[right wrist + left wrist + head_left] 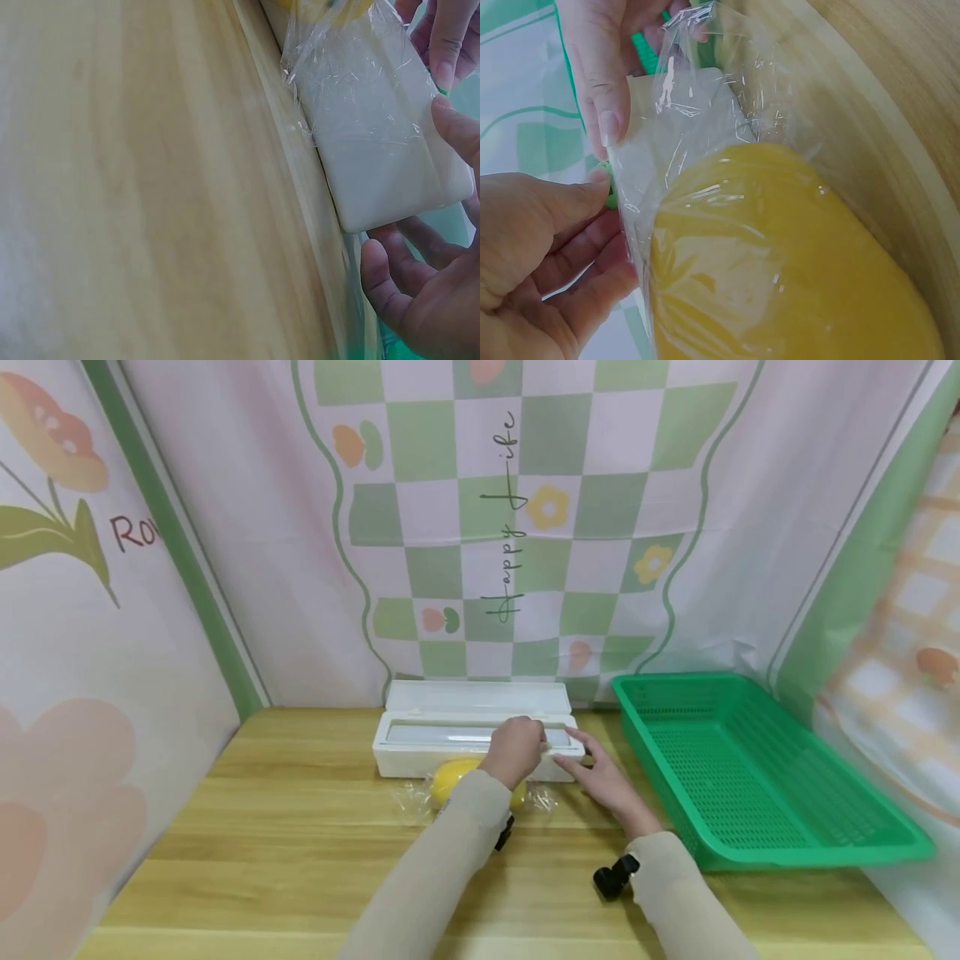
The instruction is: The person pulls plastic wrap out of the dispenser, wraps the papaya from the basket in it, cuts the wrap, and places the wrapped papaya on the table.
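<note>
Resting on the bench (285, 827) at its back edge, a white box (420, 758) lies open beside a green basket (750, 777).
Left hand (516, 748) pinches film (705, 135) at the box rim over a yellow fruit (450, 777); right hand (607, 781), fingers relaxed, touches the box's end.

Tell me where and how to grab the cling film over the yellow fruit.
Pinch the cling film at its loose edge by the white dispenser box, from above: there it stands free of the yellow fruit, while lower down it clings to the rounded surface.
</note>
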`<state>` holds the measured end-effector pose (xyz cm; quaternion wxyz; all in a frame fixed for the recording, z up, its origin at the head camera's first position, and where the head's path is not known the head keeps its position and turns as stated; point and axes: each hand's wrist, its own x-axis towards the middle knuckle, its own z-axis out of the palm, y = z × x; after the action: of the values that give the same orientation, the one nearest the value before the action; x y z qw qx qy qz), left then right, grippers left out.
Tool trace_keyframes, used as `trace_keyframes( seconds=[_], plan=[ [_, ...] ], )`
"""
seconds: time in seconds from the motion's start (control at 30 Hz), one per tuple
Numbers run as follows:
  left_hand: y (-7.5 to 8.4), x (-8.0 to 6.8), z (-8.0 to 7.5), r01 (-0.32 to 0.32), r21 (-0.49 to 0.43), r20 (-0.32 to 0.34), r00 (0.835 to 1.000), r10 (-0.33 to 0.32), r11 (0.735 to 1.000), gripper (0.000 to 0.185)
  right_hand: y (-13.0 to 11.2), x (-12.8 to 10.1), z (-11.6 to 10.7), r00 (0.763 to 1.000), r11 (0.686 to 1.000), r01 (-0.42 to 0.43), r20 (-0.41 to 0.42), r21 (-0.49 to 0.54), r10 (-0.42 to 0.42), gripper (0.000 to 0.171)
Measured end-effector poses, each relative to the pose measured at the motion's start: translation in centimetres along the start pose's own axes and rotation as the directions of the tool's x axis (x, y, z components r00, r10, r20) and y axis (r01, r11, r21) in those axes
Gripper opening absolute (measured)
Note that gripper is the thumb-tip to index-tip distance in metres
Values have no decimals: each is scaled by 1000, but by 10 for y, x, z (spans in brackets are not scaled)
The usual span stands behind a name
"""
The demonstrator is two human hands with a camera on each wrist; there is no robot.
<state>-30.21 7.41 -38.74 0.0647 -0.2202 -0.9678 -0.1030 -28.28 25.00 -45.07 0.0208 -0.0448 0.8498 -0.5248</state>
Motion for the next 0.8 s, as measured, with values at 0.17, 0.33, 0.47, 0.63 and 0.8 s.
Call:
trace_keyframes(
  seconds=[0.17,0.33,0.47,0.63,0.8],
  plan=[
    [-1,-1,-3,4,-21,27,1000,-3,1000,16,2,1,0,1000,1000,-2,-3,-7,2,79],
    [-3,-1,-5,24,-47,52,998,-22,999,16,3,2,1,1000,1000,-3,-8,-8,3,77],
    [-3,-2,-7,32,-78,68,997,-27,996,17,3,2,1,1000,1000,-8,-12,-9,8,77],
    [-6,-3,-7,79,-163,90,994,-65,983,15,3,1,1,1000,1000,-15,-6,-11,15,79],
    [-7,-4,-5,103,-62,61,993,-99,993,16,2,1,1,1000,1000,-18,4,-7,18,79]
  ],
)
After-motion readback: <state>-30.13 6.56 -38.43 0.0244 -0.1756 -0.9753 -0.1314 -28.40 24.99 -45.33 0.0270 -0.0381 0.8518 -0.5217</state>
